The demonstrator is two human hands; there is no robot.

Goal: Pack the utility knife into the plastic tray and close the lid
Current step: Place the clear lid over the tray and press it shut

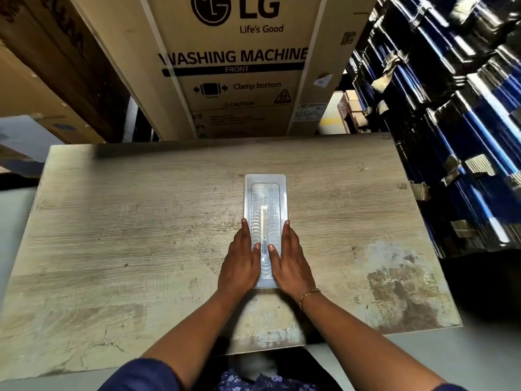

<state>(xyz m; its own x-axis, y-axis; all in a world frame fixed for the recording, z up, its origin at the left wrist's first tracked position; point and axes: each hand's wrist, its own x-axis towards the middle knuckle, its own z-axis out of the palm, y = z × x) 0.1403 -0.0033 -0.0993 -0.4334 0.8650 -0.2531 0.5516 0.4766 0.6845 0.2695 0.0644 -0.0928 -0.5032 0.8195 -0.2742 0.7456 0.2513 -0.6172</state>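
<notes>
One counter (141, 221). One clear plastic tray (265, 193) with its lid down, one utility knife (264, 221) dimly visible inside. Two hands: left hand (239, 263), right hand (290, 263). One bracelet (308, 294). One washing machine carton (234, 66) beyond the counter's far edge.

Near end of plastic tray (265, 198) hidden under left hand (240, 262) and right hand (290, 261). Utility knife (264, 221) only pale blur through clear lid; blade and slider not readable. Small print low on LG washing machine carton (236, 66) too blurred to read. Carton top cut by upper edge. Blue stacked packs (456, 114) smeared, cut by right edge.
</notes>
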